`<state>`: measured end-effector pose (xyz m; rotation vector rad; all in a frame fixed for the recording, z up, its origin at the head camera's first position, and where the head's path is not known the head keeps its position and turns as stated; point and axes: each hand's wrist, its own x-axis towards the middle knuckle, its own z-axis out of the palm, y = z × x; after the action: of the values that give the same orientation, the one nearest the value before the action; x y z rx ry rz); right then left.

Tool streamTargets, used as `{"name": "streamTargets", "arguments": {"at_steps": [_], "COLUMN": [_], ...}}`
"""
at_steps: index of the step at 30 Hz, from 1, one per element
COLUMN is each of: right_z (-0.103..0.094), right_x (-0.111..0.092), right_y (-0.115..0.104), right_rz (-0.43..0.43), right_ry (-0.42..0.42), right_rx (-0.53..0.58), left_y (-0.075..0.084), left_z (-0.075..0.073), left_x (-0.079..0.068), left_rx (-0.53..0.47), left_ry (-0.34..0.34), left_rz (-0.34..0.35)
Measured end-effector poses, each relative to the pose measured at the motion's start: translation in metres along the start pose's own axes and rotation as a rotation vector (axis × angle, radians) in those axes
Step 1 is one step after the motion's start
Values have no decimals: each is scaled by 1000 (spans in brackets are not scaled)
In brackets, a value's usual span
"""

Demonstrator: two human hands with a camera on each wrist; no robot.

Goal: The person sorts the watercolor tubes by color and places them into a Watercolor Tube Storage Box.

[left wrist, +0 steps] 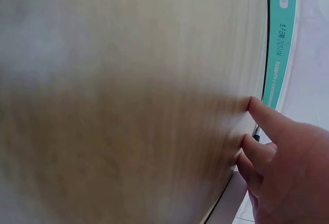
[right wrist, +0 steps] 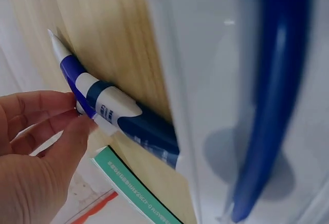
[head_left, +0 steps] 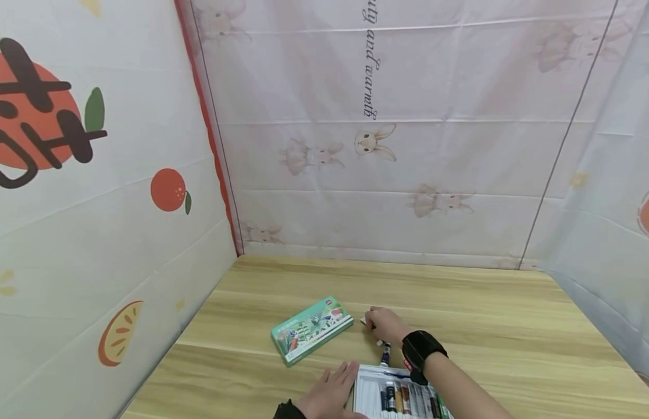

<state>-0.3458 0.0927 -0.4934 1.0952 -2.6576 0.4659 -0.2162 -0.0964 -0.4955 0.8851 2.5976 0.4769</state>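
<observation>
My right hand (head_left: 385, 325) reaches past the far edge of a white tray (head_left: 360, 389). In the right wrist view, its thumb and fingertips pinch at the side of a purple-blue tube (right wrist: 70, 70) with a white pointed tip; what exactly lies between the fingertips I cannot tell. Beside it a dark blue paint tube (right wrist: 149, 131) with a white band slants toward the tray's edge. My left hand (head_left: 332, 391) rests with extended fingers at the tray's left edge. Several paint tubes (head_left: 399, 399) lie side by side in the tray, below a slim blue stick (head_left: 396, 375).
A flat green box (head_left: 311, 329) with a printed picture lies left of my right hand on the wooden table (head_left: 241, 343). Printed cloth walls (head_left: 324, 221) stand at the table's back and sides.
</observation>
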Motion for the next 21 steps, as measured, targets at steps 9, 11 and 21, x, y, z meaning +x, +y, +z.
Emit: {"name": "streamTargets", "arguments": {"at_steps": [9,11,21], "right_z": [-4,-6,-10], "right_x": [-6,-8,-14], "right_y": [3,4,-2], "right_rz": [-51,-42,-37], "right_ry": [-39,-70,-134], "right_rx": [6,4,-167], "left_y": [4,5,4], "left_z": [-3,-4,-1], "left_x": [0,-1,-2], "left_rx": [4,6,-10], "left_ry": [23,27,24], "left_rz": [-9,-7,4]}}
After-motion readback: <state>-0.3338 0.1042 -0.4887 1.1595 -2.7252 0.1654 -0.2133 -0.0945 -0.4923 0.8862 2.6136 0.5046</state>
